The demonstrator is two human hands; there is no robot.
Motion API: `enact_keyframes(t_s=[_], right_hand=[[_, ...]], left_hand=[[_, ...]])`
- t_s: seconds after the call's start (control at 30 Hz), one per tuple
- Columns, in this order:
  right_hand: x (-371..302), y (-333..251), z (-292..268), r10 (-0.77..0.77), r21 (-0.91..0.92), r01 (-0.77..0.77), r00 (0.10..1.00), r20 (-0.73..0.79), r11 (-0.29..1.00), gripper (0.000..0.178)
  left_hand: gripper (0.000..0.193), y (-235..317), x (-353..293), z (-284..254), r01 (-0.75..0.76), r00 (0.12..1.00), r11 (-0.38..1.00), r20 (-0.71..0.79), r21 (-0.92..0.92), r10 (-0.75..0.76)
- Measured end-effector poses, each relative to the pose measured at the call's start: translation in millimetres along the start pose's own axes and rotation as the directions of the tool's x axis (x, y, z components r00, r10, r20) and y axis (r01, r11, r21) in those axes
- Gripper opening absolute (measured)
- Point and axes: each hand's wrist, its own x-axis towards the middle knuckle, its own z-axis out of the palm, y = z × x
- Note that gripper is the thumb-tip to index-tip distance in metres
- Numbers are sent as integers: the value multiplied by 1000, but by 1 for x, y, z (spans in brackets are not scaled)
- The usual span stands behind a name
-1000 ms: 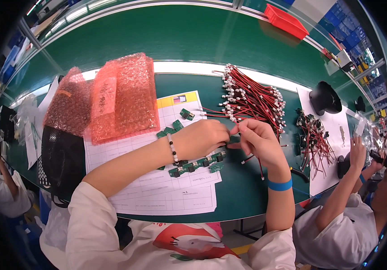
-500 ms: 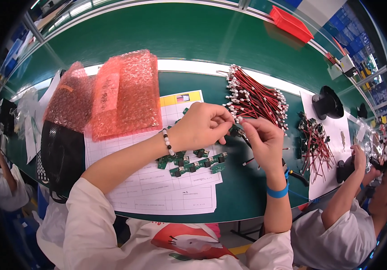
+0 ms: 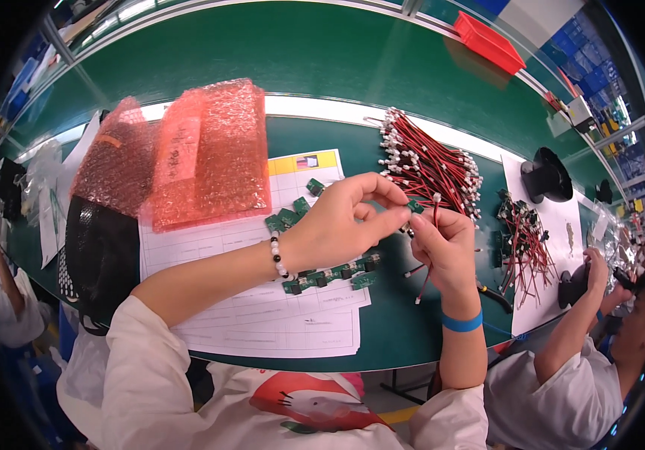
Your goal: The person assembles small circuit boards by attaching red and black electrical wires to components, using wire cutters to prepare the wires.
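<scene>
Head view — wire pile point(image 3: 431, 161) behind hands | bubble bags point(image 3: 206, 154) left

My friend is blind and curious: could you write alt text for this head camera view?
Seen from above, a person's left hand and right hand meet over a green table, pinching a small green circuit board joined to a red wire. More small boards lie on paper sheets, beside red wire bundles and pink bubble-wrap bags.
</scene>
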Motion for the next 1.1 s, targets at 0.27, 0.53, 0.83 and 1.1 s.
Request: enact_keyframes(t_s=[0.27,0.53,0.83,1.1], right_hand=[[-1,1,-3,-17,57,15,999,38,998,9],[-2,1,-3,-45,55,44,999,20,998,8],[-4,-3,-3,-12,79,2,992,127,997,10],[-7,-7,-3,-225,-65,224,974,-9,972,20]], left_hand=[[36,-8,-9,5,-188,981,930,17,316,192],[32,-1,-3,-5,-60,995,996,81,66,54],[45,1,-2,-10,-183,969,958,206,222,137],[43,12,-2,-18,-365,930,788,150,495,337]])
